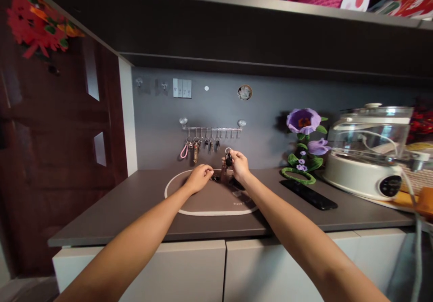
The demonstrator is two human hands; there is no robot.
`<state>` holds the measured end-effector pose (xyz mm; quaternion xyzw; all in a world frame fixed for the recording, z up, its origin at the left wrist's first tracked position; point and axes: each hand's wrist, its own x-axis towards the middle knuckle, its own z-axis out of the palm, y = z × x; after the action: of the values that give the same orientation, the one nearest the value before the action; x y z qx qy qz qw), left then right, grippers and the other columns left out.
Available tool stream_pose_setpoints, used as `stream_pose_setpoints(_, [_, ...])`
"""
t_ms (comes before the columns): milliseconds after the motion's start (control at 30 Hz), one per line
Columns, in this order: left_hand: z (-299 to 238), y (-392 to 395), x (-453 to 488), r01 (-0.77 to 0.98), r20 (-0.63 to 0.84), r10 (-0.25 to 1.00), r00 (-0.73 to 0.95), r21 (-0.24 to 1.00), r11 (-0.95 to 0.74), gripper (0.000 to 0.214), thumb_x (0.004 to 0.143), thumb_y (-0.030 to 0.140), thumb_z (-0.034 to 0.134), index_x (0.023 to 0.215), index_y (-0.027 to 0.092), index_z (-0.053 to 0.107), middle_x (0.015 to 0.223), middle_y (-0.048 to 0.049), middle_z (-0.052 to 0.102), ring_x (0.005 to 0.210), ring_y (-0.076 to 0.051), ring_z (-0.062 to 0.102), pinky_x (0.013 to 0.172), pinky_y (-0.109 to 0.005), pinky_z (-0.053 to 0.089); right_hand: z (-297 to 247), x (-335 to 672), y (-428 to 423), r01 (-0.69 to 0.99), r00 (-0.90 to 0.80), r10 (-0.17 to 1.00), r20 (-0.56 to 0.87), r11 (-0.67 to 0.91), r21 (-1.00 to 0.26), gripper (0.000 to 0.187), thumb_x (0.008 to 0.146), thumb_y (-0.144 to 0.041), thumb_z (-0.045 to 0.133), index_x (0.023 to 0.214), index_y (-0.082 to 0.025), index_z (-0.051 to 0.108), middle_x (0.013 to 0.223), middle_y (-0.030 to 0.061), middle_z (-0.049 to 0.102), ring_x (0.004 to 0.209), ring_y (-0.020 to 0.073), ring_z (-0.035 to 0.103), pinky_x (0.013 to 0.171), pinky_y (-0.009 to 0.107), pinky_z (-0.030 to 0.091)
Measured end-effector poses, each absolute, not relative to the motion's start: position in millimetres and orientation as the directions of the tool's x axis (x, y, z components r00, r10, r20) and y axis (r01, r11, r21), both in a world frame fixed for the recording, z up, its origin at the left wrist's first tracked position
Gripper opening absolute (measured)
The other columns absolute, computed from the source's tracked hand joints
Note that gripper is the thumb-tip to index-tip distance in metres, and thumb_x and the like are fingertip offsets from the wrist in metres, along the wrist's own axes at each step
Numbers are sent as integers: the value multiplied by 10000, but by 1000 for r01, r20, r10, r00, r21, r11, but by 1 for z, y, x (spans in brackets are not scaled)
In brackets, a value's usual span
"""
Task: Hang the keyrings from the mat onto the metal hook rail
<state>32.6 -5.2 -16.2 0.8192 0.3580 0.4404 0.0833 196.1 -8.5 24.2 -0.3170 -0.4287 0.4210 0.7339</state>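
Observation:
My right hand [239,165] is pinched on a key ring with a black fob [229,160], held up just below the hook rack [212,129]. A brown strap-like piece [223,174] hangs under the fob. Low over the brown mat [196,202], my left hand [200,178] has its fingers loosely bent and apart, with nothing visible in them. Beside its fingertips lie small dark keys [215,178], partly hidden. Several key sets hang on the left part of the rack, among them a pink loop [184,151] and a brown tag [195,153].
Right of the mat, a black phone [308,195] lies before a purple crocheted flower [304,121]. A white appliance with a clear top [361,171] stands farther right, its cord hanging over the counter edge. A dark shelf [216,31] spans overhead; a brown door [61,157] is at left.

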Motion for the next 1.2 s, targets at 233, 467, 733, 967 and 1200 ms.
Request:
stream_pose_setpoints(233, [-22,6,31,530,679,674,290,473,-704,203,779,270,443,798,152,608,717,-31,574,654,-123,501,634,-244,392,54,187,15,-299,338,882,329,432,-851,102,725,-253,571,695,-170,518,509,-18,561,469,119,564,453,237,477])
stream_pose_setpoints(467, [-24,10,31,542,666,687,291,477,-692,208,780,264,434,760,156,611,705,-32,576,654,-123,497,627,-241,379,76,182,49,-280,421,853,308,445,-851,109,725,-242,557,673,-167,496,478,-36,529,407,84,494,419,206,430])
stream_pose_setpoints(733, [-23,10,31,556,667,681,303,457,-695,214,784,262,425,763,156,610,712,-34,575,653,-124,493,623,-237,375,81,181,70,-268,489,830,268,436,-859,95,729,-220,530,655,-179,487,453,-52,490,413,101,504,441,231,446])
stream_pose_setpoints(967, [-25,14,27,570,661,694,286,465,-678,207,783,253,429,766,154,610,718,-34,582,662,-124,498,633,-238,377,76,183,78,-232,494,825,274,429,-873,89,718,-215,532,648,-170,502,487,-30,521,417,110,515,406,233,432])
stream_pose_setpoints(1200, [-24,15,26,562,661,690,296,464,-685,209,785,254,424,760,157,608,706,-32,583,654,-127,499,625,-242,377,74,186,90,-200,518,802,299,453,-869,124,694,-250,588,636,-167,518,461,-26,517,440,106,516,410,212,434])
